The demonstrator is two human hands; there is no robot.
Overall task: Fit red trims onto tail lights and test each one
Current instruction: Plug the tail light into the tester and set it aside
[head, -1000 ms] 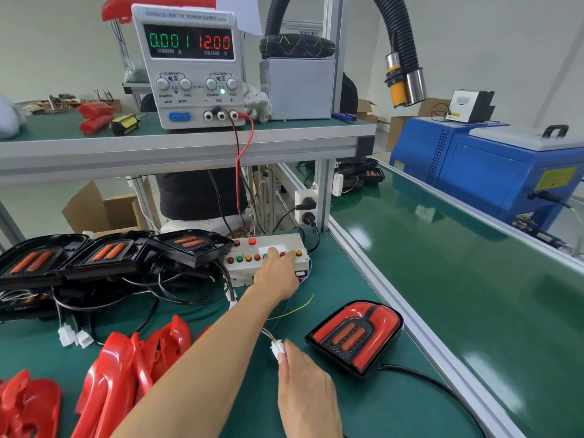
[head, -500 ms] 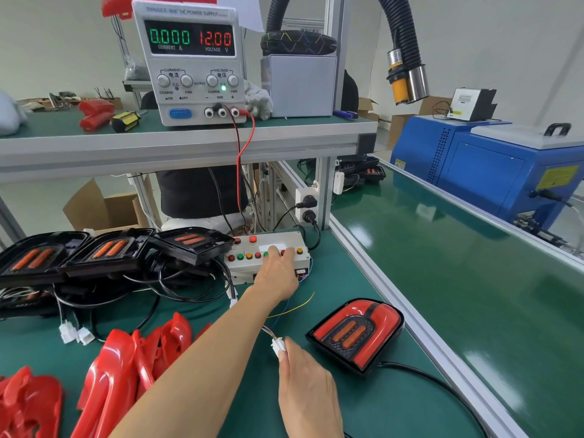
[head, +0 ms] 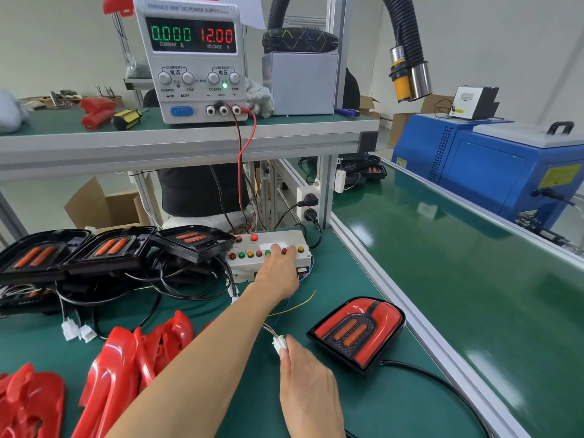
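**One light trimmed and under test, many still waiting**

Fingers (head: 279,249) of the left hand (head: 278,270) stretched out straight onto the buttons of the switch box (head: 268,252), pressing or about to press. Fingers of the right hand (head: 308,393) pinching the white plug (head: 280,344) near the front of the tabletop (head: 373,412). Just right of that plug, one tail light (head: 355,331) already wearing its red trim, not glowing; power supply (head: 192,58) showing zero current, so test probably not finished. Further left, a row of black tail lights (head: 104,249) without trims. In front of them, a heap of loose red trims (head: 132,349). Most of the work apparently still ahead.
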